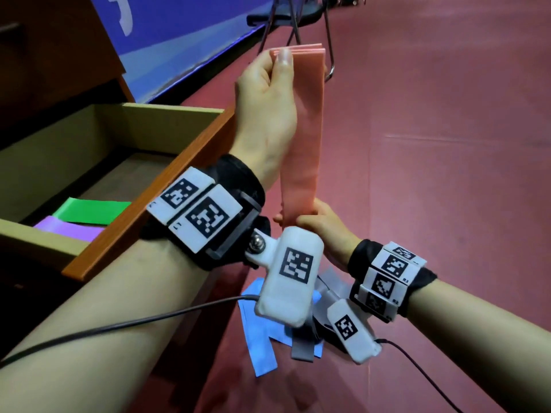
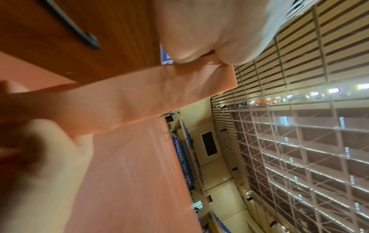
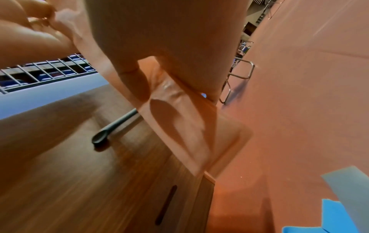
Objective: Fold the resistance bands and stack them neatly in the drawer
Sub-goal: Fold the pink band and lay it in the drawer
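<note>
A long pink resistance band point(image 1: 304, 132) hangs doubled and stretched upright between my hands, just right of the open drawer point(image 1: 179, 162). My left hand point(image 1: 281, 59) pinches its folded top end between thumb and fingers, seen close in the left wrist view point(image 2: 214, 59) with the pink band point(image 2: 149, 97) running down from it. Lower down, my right hand point(image 1: 298, 217) grips the bottom end; the pink band point(image 3: 179, 126) creases there in the right wrist view. A green band point(image 1: 92, 211) and a purple band point(image 1: 68, 229) lie flat in the drawer.
A blue band point(image 1: 262, 338) and a grey band point(image 1: 301, 344) lie loose on the red floor below my wrists, partly hidden by the wrist cameras. The cabinet's wooden front with a black handle point(image 3: 111, 130) is on the left. Metal chair legs point(image 1: 329, 49) stand beyond the band.
</note>
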